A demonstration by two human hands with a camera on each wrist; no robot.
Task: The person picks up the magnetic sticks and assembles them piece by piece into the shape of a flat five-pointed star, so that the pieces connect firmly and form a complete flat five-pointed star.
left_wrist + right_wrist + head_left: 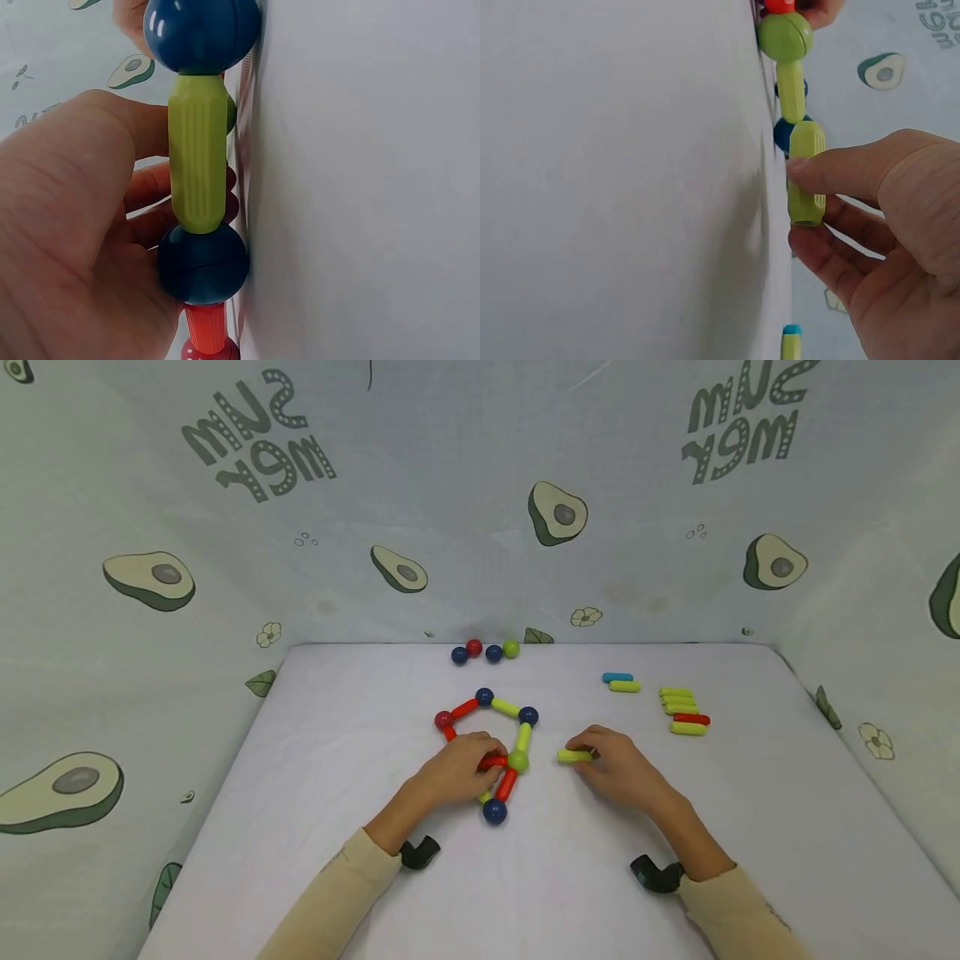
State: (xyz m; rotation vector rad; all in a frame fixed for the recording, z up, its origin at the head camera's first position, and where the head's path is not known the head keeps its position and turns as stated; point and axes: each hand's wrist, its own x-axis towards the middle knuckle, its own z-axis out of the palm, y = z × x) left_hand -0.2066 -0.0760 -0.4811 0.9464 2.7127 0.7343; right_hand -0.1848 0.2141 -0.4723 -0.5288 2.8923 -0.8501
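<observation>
Head view is showing a person's left hand (459,768) pinching a red stick (493,762), with its thumb and finger closing in on it. That stick is touching a green ball (518,762) on the right side of a shape of sticks and balls. The shape is lying on the white table (570,877), and the left hand is hiding part of it. A red ball (444,720) and a blue ball (484,697) are sitting at its far side, and another blue ball (495,812) is sitting at its near end.

The right hand (618,768) is holding a loose green stick (573,756) just above or on the table; I cannot tell which. Its thumb and fingers are squeezing the stick, which is staying apart from the shape.

Four loose balls (474,647) are resting at the back edge: two blue, one red, one green. On the right, a blue stick (618,677) is lying against a green one, and five more sticks (681,709), four green and one red, are lying side by side.
</observation>
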